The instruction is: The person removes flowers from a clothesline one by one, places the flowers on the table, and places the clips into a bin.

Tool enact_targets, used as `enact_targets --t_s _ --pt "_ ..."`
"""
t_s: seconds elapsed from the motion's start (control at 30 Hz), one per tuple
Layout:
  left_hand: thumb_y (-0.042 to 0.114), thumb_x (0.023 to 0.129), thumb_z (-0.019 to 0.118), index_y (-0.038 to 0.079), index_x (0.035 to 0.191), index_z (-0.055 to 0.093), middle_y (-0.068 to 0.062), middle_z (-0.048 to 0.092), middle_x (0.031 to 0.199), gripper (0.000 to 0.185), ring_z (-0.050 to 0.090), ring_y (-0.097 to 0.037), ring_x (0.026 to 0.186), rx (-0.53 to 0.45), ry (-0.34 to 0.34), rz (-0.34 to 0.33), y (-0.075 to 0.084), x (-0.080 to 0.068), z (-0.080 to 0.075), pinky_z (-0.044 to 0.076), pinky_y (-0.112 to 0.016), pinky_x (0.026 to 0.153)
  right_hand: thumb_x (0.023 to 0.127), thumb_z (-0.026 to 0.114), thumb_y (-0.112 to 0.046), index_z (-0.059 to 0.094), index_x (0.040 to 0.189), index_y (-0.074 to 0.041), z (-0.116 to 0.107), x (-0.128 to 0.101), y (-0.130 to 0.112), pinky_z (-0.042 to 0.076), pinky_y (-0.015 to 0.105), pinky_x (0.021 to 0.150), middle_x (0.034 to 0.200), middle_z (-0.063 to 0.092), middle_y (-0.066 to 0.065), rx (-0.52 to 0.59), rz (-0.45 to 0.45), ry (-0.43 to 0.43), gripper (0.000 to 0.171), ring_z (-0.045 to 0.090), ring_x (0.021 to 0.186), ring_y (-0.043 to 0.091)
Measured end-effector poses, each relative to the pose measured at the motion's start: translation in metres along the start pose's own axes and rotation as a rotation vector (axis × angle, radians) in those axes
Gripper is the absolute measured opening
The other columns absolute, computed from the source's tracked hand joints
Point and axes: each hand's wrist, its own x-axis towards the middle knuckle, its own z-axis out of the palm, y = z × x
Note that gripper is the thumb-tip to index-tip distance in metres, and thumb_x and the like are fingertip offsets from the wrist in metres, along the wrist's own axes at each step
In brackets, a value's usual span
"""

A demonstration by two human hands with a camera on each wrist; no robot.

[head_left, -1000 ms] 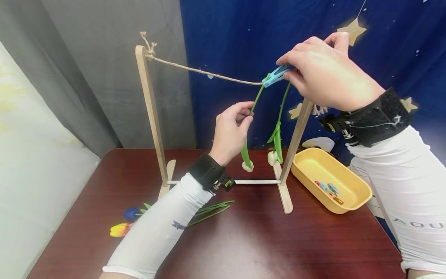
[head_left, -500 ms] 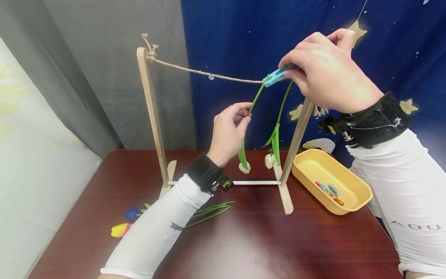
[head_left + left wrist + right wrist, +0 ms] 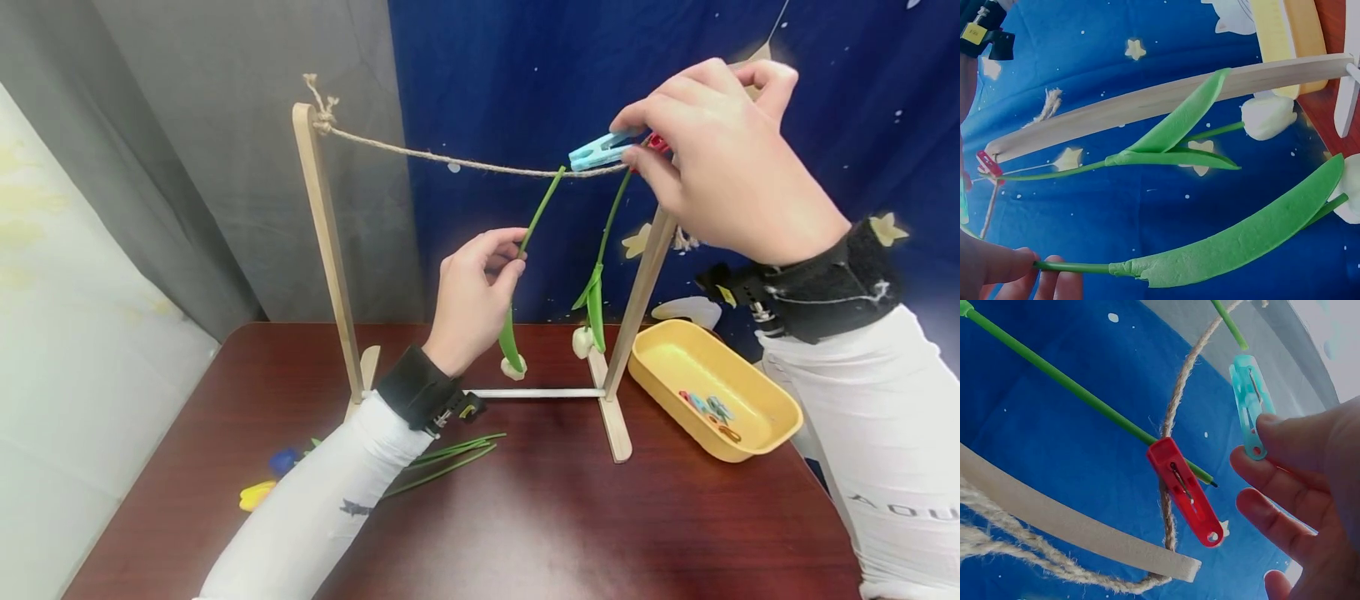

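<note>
My left hand (image 3: pixel 476 296) pinches the green stem of an upside-down white tulip (image 3: pixel 542 210), whose bloom hangs below. In my right hand (image 3: pixel 716 158), thumb and fingertip pinch a light-blue clothespin (image 3: pixel 1249 394) close to the twine (image 3: pixel 450 158). A small gap separates the clothespin's tip from the held stem's end in the right wrist view. A red clothespin (image 3: pixel 1185 490) clips the stem of a second white tulip (image 3: pixel 594 304) to the twine. This flower hangs bloom down beside the right post.
The twine spans a wooden frame (image 3: pixel 326 250) standing on a dark red table (image 3: pixel 525 517). A yellow basin (image 3: pixel 678 350) with several clothespins is at right. Blue and yellow tulips (image 3: pixel 257 495) lie at left, partly under my left arm. A blue curtain (image 3: pixel 495 75) hangs behind.
The blue clothespin has come away from the held stem and moved up and right with my right hand. My left hand has drawn the tulip left and slightly down.
</note>
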Motion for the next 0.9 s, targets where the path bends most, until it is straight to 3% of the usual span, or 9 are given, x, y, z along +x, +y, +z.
enact_targets --t_s 0.37,0.73,0.9 --pt "-0.005 0.096 0.075 0.006 0.127 0.075 -0.004 0.073 0.100 0.033 0.071 -0.012 0.092 0.093 0.005 0.042 -0.002 -0.028 -0.035 0.059 -0.029 0.073 0.095 0.077 -0.006 0.069 0.127 -0.002 0.009 -0.043 -0.004 0.014 0.068 0.099 0.118 0.067 0.023 0.035 -0.052 0.068 0.034 0.048 0.116 0.045" --pt "-0.006 0.094 0.076 0.008 0.124 0.077 -0.003 0.074 0.098 0.033 0.064 -0.014 0.081 0.233 -0.039 0.099 -0.003 -0.064 -0.066 0.049 -0.031 0.064 0.089 0.080 -0.007 0.072 0.121 -0.005 0.030 -0.103 0.001 0.015 0.066 0.092 0.113 0.072 0.017 0.111 0.023 0.098 0.034 0.052 0.109 0.043" --pt "-0.010 0.091 0.077 0.006 0.124 0.076 -0.005 0.074 0.101 0.036 0.068 -0.015 0.088 0.279 -0.081 0.134 -0.004 -0.082 -0.075 0.057 -0.032 0.072 0.084 0.082 -0.008 0.073 0.119 -0.005 0.048 -0.133 0.009 0.019 0.066 0.088 0.114 0.071 0.019 0.146 0.085 0.093 0.036 0.054 0.107 0.043"
